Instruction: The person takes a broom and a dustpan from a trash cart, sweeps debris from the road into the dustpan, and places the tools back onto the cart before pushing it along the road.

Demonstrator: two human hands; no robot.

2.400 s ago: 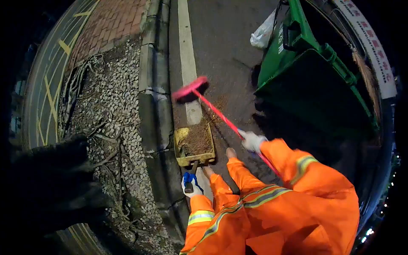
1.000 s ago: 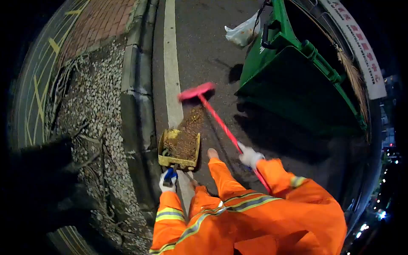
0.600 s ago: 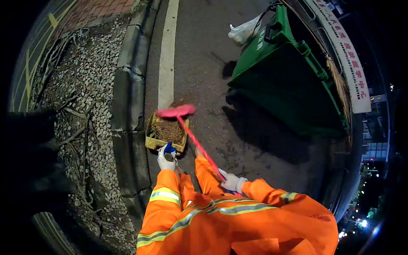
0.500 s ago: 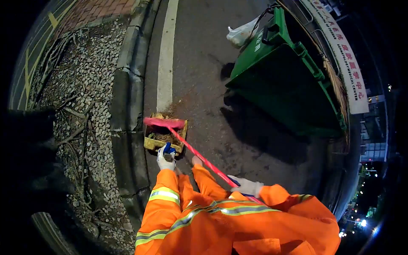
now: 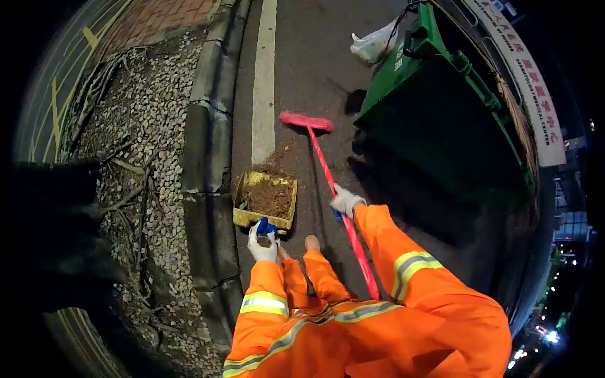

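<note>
My left hand (image 5: pixel 263 249), in a white glove with blue on it, is closed on the handle of a worn yellow dustpan (image 5: pixel 261 219). Brown debris (image 5: pixel 271 196) lies inside the pan, and more is scattered on the asphalt at its far edge. Also gloved, my right hand (image 5: pixel 346 200) grips the pink handle of a broom (image 5: pixel 324 165). The pink broom head (image 5: pixel 307 121) is beyond the dustpan and to its right, apart from it; whether it touches the ground I cannot tell.
A large green wheeled bin (image 5: pixel 435 107) stands at the right, with a white plastic bag (image 5: pixel 374 43) at its far side. Along the left runs a stone kerb (image 5: pixel 196 148) beside gravel (image 5: pixel 157 113) and roots. A white line (image 5: pixel 265 82) leads to the dustpan.
The broom head has moved off the dustpan, forward and right, uncovering the debris. My right hand has moved forward with the handle. My left hand keeps hold of the dustpan.
</note>
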